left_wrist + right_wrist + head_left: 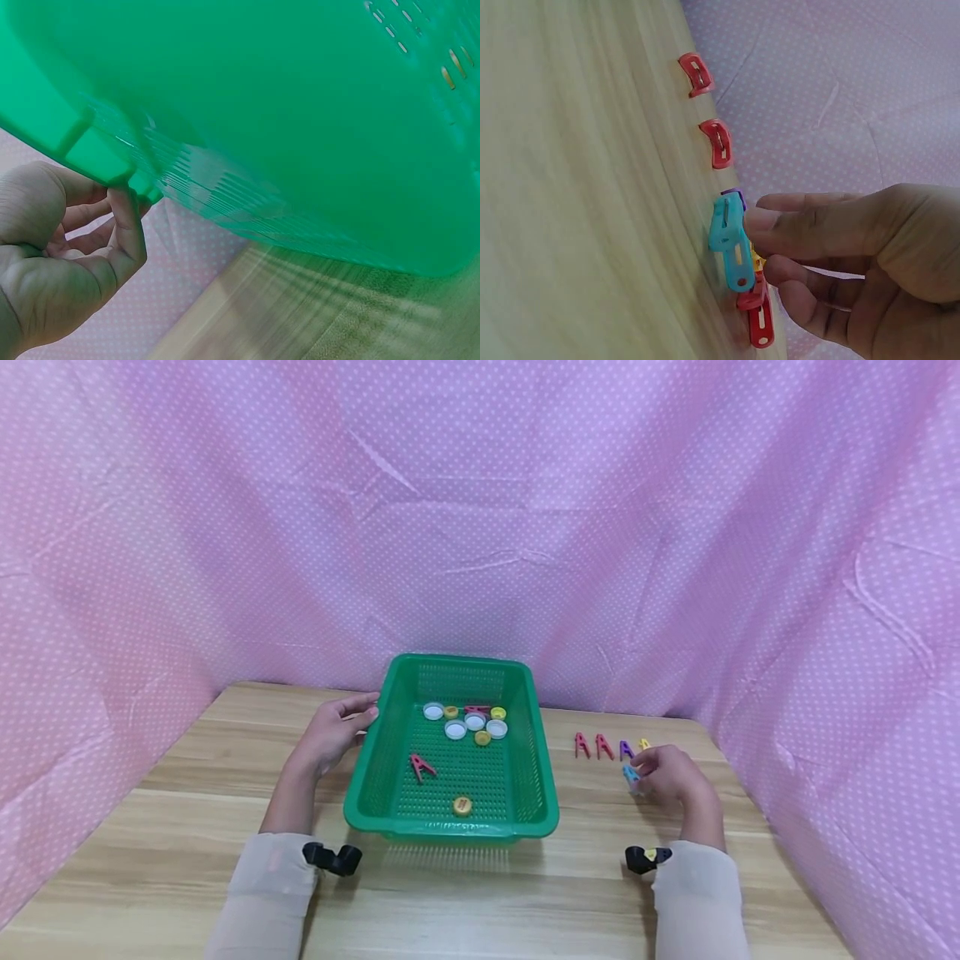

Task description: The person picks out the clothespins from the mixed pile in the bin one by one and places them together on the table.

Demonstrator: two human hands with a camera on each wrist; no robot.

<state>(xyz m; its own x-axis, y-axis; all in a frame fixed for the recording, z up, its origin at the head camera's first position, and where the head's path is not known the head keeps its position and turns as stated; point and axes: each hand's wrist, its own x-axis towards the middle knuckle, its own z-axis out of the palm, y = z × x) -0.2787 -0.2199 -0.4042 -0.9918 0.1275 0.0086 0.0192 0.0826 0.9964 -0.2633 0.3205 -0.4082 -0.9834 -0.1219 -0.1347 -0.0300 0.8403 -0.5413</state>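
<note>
Your green basket (551,793) stands left of centre on the wooden table (585,893), its far rim close to the back edge and the pink curtain (480,527). Bare wood lies in front of it and at its left, and a narrower strip separates it from the row of clips at the right. Your left hand (333,731) pinches the left rim with curled fingers, which the left wrist view shows from below. Your right hand (667,772) bends over the turquoise clip (632,774), near the table's right side; thumb and finger lie right at it, but you can't quite tell whether they pinch it or only touch. Two red clips (604,747), a purple clip (626,749) and a yellow clip (644,744) lie close by. The right wrist view also gives you another red clip (760,322), hidden from the head view, while only the head view shows clearly the white caps (455,729), gold caps (462,807), yellow cap (498,713) and two pink-red clips (422,767) inside the basket
</note>
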